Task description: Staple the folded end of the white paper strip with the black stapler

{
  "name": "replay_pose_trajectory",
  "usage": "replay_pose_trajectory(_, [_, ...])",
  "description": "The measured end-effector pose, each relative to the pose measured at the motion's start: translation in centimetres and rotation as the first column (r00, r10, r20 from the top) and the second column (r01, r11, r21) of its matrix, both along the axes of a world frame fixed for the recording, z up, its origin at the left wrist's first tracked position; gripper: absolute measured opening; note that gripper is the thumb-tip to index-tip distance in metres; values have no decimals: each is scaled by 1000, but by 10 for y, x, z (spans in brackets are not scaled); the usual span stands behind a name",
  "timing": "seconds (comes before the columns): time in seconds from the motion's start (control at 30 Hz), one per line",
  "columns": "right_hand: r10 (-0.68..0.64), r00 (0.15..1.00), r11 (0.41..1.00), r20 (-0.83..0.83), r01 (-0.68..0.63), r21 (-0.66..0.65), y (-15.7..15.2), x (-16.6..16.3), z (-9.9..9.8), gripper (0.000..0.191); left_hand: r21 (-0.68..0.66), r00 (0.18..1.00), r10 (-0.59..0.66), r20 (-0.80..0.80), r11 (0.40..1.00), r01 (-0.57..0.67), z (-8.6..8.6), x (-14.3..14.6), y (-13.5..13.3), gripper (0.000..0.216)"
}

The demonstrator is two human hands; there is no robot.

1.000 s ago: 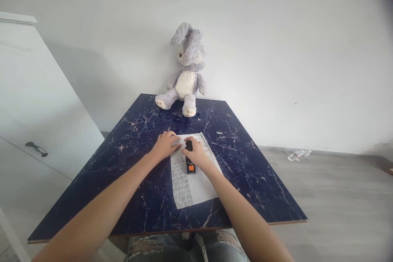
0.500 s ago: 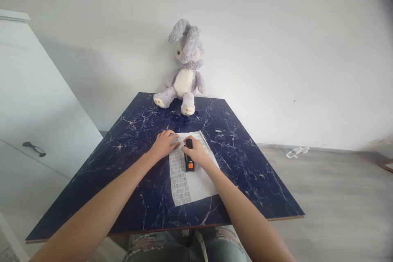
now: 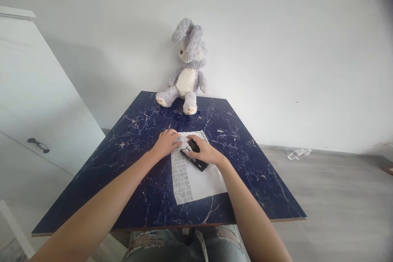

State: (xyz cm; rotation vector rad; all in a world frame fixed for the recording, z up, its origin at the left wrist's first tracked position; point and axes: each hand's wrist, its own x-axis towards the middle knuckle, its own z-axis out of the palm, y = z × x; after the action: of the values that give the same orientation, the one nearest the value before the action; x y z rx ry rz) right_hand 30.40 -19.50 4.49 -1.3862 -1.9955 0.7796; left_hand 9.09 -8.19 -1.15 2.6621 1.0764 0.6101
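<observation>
A white sheet of paper [image 3: 199,180] with a grey brick-patterned strip along its left side lies on the dark blue marbled table [image 3: 147,196]. My right hand [image 3: 207,152] is closed around a black stapler [image 3: 194,157], which lies angled across the sheet's upper part. My left hand [image 3: 166,144] rests with fingers flat on the sheet's top left corner, close to the stapler's front end.
A grey plush rabbit [image 3: 186,71] sits at the table's far edge against the white wall. A white cabinet [image 3: 33,102] with a dark handle stands to the left. A clear plastic bottle [image 3: 297,154] lies on the grey floor at the right. A small scrap [image 3: 220,131] lies on the table.
The stapler has turned from pointing straight away to lying at an angle, and its orange end no longer shows. My right hand shifted a little to the right with it. The left hand stayed put.
</observation>
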Motion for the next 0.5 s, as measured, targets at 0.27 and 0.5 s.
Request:
replay_pose_trajectory(0.27, [-176,981,978,77,165,125,0,11,4,34,-22,999,8,-34,1000,-8,-2,-1,2,33])
replay_pose_trajectory(0.5, [-420,844,895,333,325,305,8,38,-4,44,-48,1000,3,30,999,-2,-4,-2,4,31])
